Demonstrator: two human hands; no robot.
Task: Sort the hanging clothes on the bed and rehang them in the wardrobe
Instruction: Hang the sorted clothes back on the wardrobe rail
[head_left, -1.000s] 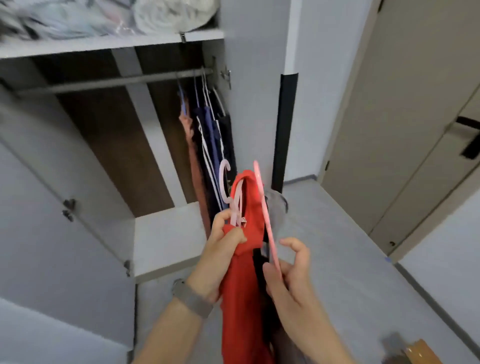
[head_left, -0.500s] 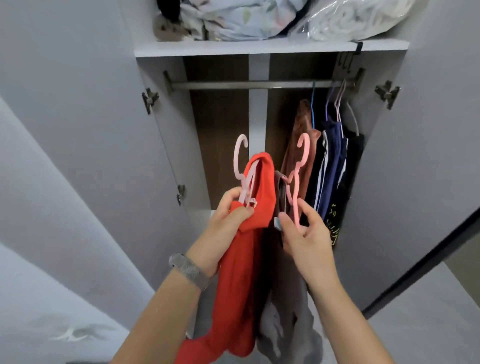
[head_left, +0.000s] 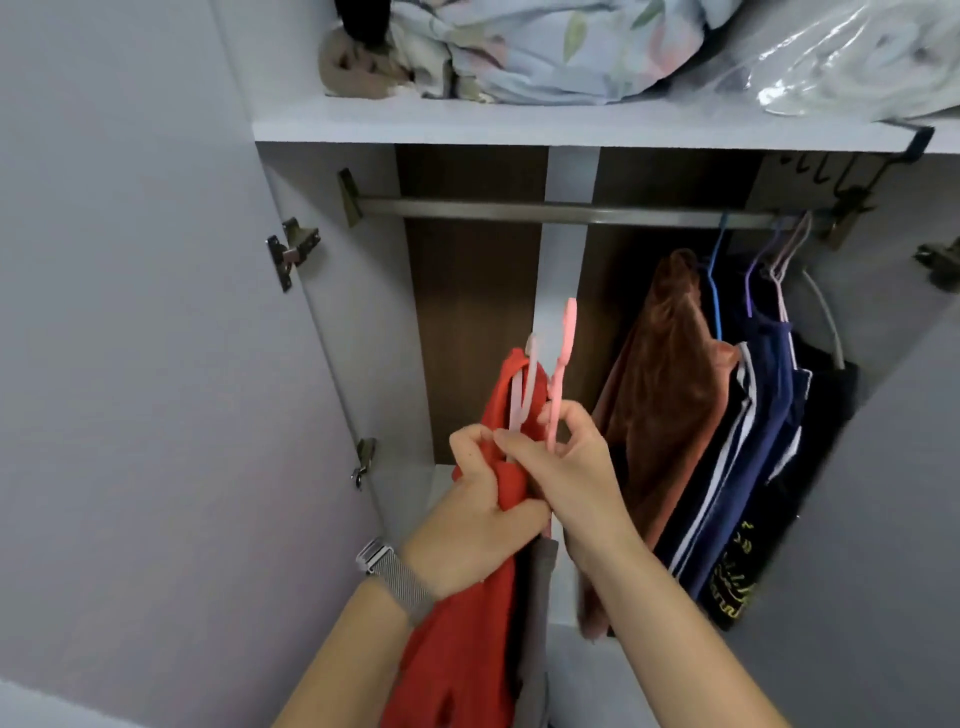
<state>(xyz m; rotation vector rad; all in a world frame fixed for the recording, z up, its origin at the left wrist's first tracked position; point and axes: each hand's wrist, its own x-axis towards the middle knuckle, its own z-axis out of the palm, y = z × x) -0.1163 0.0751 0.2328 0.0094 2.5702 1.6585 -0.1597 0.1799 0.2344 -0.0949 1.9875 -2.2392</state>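
Open wardrobe (head_left: 332, 338), rail (head_left: 519, 212) bare at left; brown, navy and black clothes (head_left: 727, 441) hang at its right end. Left hand (head_left: 483, 509) fingers curled tight, gripping red garment (head_left: 467, 649) and pale pink hanger (head_left: 522, 395) below the rail. Right hand (head_left: 576, 467) touching left; thumb and fingers pinch stem of darker pink hanger (head_left: 563, 353), hook upright.
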